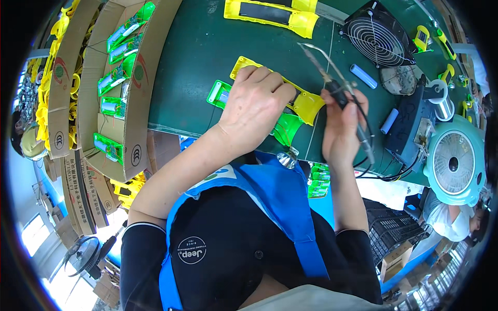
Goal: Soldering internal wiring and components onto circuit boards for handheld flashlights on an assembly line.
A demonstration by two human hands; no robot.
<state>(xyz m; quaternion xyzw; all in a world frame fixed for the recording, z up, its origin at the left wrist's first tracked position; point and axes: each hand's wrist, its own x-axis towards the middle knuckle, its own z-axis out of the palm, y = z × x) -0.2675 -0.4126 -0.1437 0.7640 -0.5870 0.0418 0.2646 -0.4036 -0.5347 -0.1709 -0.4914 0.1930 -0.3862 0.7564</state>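
My left hand (257,101) is closed over a yellow plastic lamp housing (308,106), its fingers curled down onto the part. Under that hand lies a green housing half (287,128) with a blue battery cell (221,97) in it. A shiny reflector cup (287,158) sits at the green part's near end, by the table edge. In my right hand (343,122) is a soldering iron (338,93) with a thin bent metal tube along it. Its tip points up and away, apart from the housing. What my left fingertips touch is hidden.
A cardboard box (142,98) of green lamp halves stands left, beside yellow parts (46,98). Another yellow housing (270,15) lies at the back. Right are a black fan (376,36), loose blue cells (363,76), a solder spool (442,103), a blue-grey station (410,129) and a teal fan (454,160).
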